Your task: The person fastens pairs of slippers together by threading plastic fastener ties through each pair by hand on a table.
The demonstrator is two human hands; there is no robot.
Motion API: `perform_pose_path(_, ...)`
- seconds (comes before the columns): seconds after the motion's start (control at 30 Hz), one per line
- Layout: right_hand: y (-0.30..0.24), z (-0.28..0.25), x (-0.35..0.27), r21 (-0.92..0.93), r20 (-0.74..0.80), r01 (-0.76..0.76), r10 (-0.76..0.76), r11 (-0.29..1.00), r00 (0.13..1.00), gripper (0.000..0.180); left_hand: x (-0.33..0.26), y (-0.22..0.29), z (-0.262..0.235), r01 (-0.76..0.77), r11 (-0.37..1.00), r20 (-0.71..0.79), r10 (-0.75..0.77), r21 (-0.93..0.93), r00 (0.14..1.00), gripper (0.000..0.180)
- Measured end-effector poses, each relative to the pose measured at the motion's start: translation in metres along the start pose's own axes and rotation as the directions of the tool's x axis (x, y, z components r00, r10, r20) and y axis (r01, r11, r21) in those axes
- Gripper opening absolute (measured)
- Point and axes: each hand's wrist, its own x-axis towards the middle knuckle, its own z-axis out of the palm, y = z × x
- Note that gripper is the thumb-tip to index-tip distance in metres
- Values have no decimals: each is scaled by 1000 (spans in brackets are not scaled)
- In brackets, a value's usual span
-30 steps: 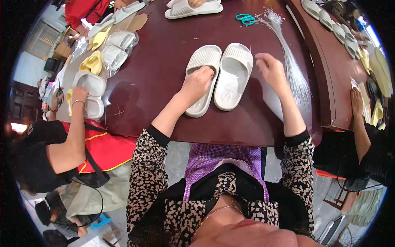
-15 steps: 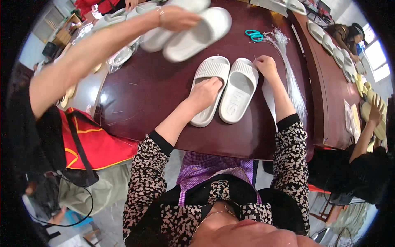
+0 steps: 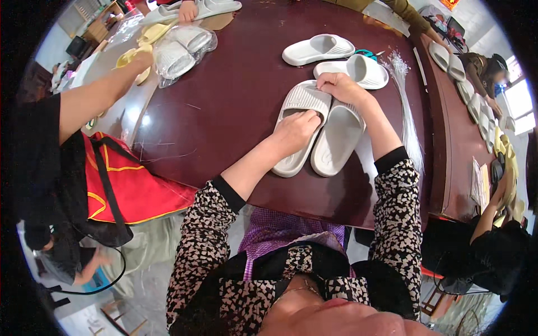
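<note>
A pair of white slide slippers lies in front of me, toes pointing away: the left slipper (image 3: 290, 162) and the right slipper (image 3: 332, 151). My left hand (image 3: 297, 133) has its fingers curled into the opening under the left slipper's strap, gripping it. My right hand (image 3: 343, 88) is closed in a pinch at the toe end, between the two straps. Whatever its fingertips hold is too small to make out. Just beyond it lie two more white slippers, a near slipper (image 3: 358, 70) and a far slipper (image 3: 317, 49).
Teal scissors (image 3: 367, 54) lie partly hidden behind the near slipper. A bundle of thin clear strands (image 3: 408, 112) runs along the right of the dark red table (image 3: 224, 112). Bagged slippers (image 3: 182, 53) sit at left, by a co-worker's arm (image 3: 101, 92). Further co-workers handle slippers on the right.
The co-worker on the left has set down two white slippers beyond my pair and drawn the arm back left. My right hand has moved left from the right slipper's outer side to between the straps.
</note>
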Motion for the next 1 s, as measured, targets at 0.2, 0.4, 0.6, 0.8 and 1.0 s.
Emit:
perform_pose_path(0.2, -6, -4, -7, -358, -12, 1, -6, 934, 1000, 9, -3, -1, 0, -14, 1000, -2, 14, 10, 1000, 11)
perform_pose_path(0.4, 13, -12, -23, -444, -329, -84, -75, 892, 941, 10, 4, -1, -2, -85, 996, -76, 85, 3, 993, 18)
perform_pose_path(0.6, 13, 12, -46, 68, -543, 45, -1, 997, 840, 5, 19, -3, -19, 45, 998, -264, -55, -42, 963, 20)
perform_pose_path(0.8, 7, 23, -51, 180, -624, 188, -36, 966, 780, 5, 71, -10, -6, 227, 936, -21, -241, -269, 970, 26)
perform_pose_path(1.0, 7, 31, -52, 368, -628, 237, 53, 899, 776, 8, 95, -29, 12, 572, 566, 460, -344, -594, 818, 31)
